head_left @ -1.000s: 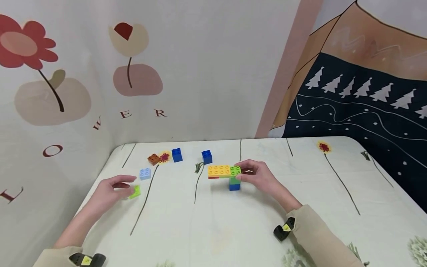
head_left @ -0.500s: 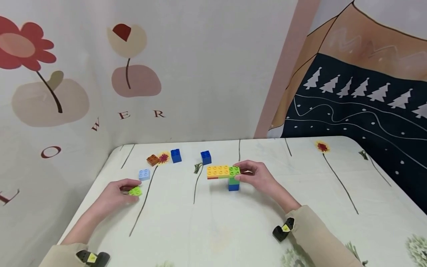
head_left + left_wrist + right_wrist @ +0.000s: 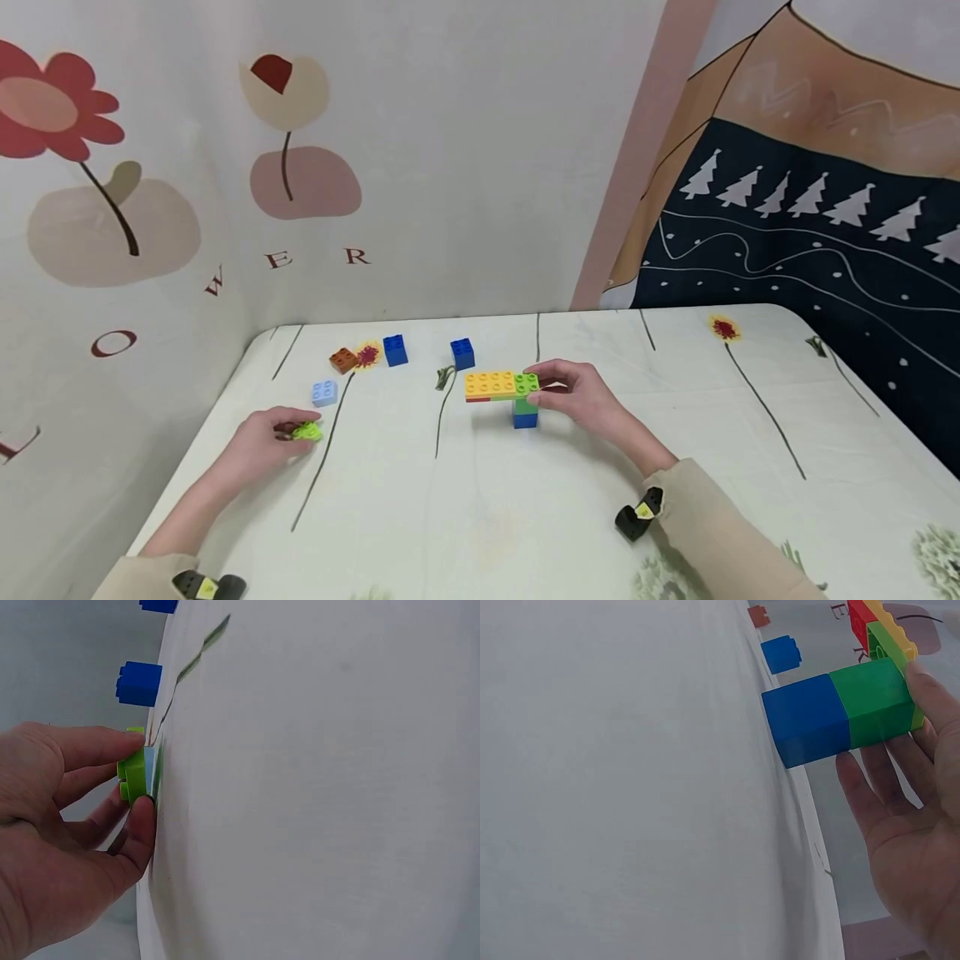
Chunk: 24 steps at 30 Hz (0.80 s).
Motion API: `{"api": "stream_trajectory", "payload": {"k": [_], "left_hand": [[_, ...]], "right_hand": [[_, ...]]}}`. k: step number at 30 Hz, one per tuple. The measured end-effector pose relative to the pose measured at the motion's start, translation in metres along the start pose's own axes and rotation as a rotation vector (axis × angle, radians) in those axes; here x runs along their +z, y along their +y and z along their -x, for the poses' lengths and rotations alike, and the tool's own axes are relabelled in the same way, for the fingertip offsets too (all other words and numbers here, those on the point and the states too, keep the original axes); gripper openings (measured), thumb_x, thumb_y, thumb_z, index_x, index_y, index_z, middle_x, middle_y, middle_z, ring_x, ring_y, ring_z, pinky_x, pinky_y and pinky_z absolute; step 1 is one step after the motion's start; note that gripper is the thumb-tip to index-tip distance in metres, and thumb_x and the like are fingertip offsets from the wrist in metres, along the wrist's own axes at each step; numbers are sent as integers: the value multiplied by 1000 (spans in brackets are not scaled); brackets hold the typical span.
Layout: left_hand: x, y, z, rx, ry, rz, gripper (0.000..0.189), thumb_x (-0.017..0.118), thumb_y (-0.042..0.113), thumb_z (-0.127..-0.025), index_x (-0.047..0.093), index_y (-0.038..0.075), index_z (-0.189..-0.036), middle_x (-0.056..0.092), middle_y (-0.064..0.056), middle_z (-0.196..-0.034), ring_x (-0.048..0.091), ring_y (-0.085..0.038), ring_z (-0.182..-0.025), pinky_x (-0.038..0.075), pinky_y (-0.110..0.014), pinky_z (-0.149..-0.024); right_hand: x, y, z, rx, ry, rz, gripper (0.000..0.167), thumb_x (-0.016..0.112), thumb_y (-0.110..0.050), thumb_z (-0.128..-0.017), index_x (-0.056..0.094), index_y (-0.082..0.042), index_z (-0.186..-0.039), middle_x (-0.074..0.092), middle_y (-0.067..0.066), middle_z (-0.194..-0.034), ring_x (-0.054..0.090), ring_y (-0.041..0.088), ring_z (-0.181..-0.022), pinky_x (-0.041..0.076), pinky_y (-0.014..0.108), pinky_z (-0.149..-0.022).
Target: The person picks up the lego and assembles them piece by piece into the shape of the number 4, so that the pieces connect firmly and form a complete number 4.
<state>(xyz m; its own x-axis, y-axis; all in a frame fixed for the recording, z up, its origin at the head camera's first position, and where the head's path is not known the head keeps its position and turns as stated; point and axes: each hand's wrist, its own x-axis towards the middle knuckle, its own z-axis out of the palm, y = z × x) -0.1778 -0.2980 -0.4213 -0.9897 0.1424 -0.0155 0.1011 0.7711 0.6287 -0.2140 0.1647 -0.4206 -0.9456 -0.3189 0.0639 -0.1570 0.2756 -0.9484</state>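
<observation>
At the left of the head view my left hand (image 3: 262, 442) pinches a lime green toy brick (image 3: 307, 431) between thumb and fingers. In the left wrist view the same lime brick (image 3: 134, 774) shows its studs facing the palm side, close to the tabletop. Right of centre, my right hand (image 3: 579, 396) grips the top of a brick assembly. Its column has a blue brick (image 3: 807, 720) at the bottom and a green brick (image 3: 874, 703) above. A yellow plank brick (image 3: 491, 384) juts out leftward at the top, with a red piece (image 3: 859, 620) under it.
A light blue brick (image 3: 324, 393) lies just beyond my left hand. Farther back are an orange-brown brick (image 3: 343, 360) and two dark blue bricks, one to the left (image 3: 395, 350) and another nearer the middle (image 3: 462, 353). A flower-printed white cloth (image 3: 480, 508) covers the table.
My left thumb and fingers have moved around the lime brick and closed on it, shifting it slightly to the right. My right hand and the assembly keep their place.
</observation>
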Motion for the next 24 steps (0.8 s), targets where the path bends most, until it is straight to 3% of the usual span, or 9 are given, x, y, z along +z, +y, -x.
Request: {"api": "stream_trajectory", "payload": {"k": [11,24], "left_hand": [[-3,12,4,-46,-10,146,44,74,13,-94,64,-4,-134,60,-28,-133,60,-37,-110,53,-28,-67],[0,34,1,46,18,191,40,74,10,-94,66,0,-131,63,-21,-133,60,-37,-115,55,-23,-77]], "right_hand": [[0,-2,0,-20,12,28,38,78,-7,-90,70,-2,-126,69,11,-118,64,27,-108,56,29,-91],[0,0,0,-11,2,21,39,79,-9,-90,69,-3,-128,69,11,-121,65,26,-109,56,28,-91]]}}
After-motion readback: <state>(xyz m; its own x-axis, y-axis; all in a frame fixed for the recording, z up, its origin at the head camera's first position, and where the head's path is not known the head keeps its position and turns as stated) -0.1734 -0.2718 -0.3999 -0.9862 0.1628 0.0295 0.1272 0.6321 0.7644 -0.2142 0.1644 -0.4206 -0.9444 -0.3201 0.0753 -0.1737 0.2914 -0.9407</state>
